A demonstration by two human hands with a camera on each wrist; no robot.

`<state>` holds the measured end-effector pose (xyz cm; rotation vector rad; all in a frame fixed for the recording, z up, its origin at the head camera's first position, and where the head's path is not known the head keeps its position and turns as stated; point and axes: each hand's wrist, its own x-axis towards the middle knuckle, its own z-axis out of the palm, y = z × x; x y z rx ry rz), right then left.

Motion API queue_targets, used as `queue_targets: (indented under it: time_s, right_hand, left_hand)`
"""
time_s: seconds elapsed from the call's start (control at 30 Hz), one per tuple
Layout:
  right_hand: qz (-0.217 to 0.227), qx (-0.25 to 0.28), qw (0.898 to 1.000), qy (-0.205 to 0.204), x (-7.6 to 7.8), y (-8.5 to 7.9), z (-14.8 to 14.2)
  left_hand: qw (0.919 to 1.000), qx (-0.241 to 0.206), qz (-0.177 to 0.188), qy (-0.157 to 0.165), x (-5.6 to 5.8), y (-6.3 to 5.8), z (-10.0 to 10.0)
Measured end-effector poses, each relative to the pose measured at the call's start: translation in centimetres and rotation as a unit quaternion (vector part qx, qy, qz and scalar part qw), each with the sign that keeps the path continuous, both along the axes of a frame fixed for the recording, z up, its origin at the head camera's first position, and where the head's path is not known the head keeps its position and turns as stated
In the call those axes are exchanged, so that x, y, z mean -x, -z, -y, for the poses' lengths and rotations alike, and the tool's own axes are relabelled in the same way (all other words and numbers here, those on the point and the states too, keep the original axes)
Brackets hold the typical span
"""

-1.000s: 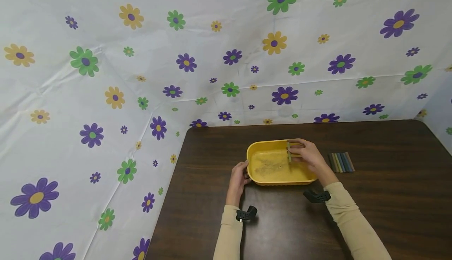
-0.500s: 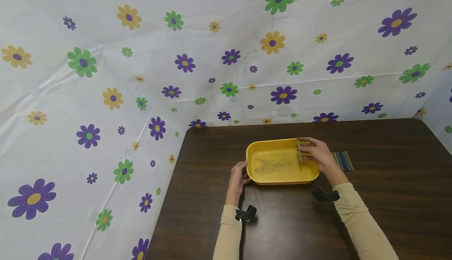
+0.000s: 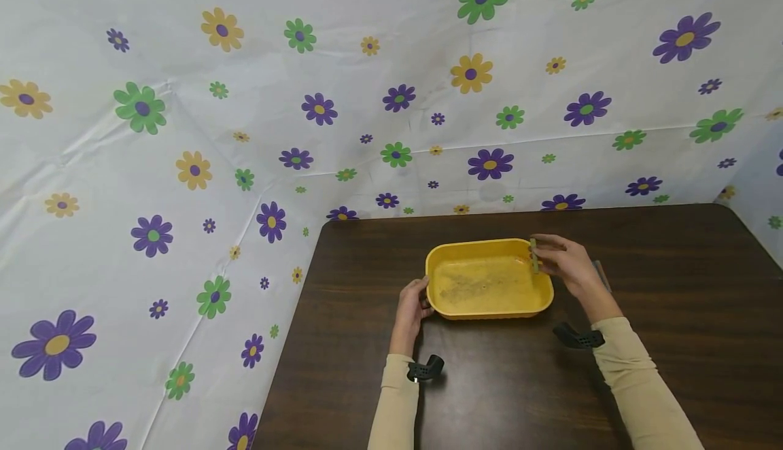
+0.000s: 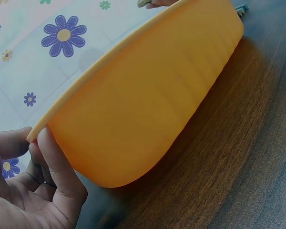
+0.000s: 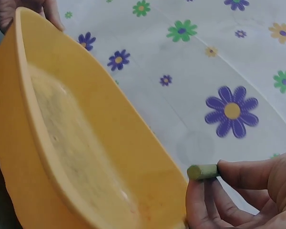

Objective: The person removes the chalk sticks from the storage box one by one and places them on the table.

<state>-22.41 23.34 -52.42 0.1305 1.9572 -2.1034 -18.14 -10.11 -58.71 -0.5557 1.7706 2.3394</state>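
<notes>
A yellow plastic tub (image 3: 483, 281) with rounded corners sits on the table; grey smudges mark its inside floor. My left hand (image 3: 411, 308) pinches its left rim between thumb and fingers, as the left wrist view shows with the hand (image 4: 43, 186) at the rim's corner. My right hand (image 3: 570, 266) is over the tub's right end, holding a green chalk stick (image 3: 534, 255) between thumb and fingertips. In the right wrist view the round end of this chalk stick (image 5: 202, 171) faces the camera, above the tub's rim.
Right of the tub lies a row of coloured sticks (image 3: 602, 276), mostly hidden behind my right hand. The dark wooden table (image 3: 489, 382) runs back to a white cloth (image 3: 367, 83) printed with flowers. Each wrist wears a black band (image 3: 426, 368).
My right hand has moved rightwards with the green chalk stick, from above the tub's middle to its right end, covering more of the coloured sticks. The left hand stays on the rim.
</notes>
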Motion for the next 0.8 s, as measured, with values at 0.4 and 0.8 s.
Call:
queue_targets:
  time_s: [0.4, 0.8]
  right_hand:
    - [0.002, -0.063, 0.997, 0.045, -0.8, 0.9, -4.6]
    - [-0.038, -0.177, 0.980, 0.080, -1.7, 2.6, -7.8]
  left_hand:
    - [1.0000, 0.001, -0.003, 0.001, -0.1, -0.3, 0.1]
    - [1.0000, 0.001, 0.002, 0.000, 0.0, -0.1, 0.0]
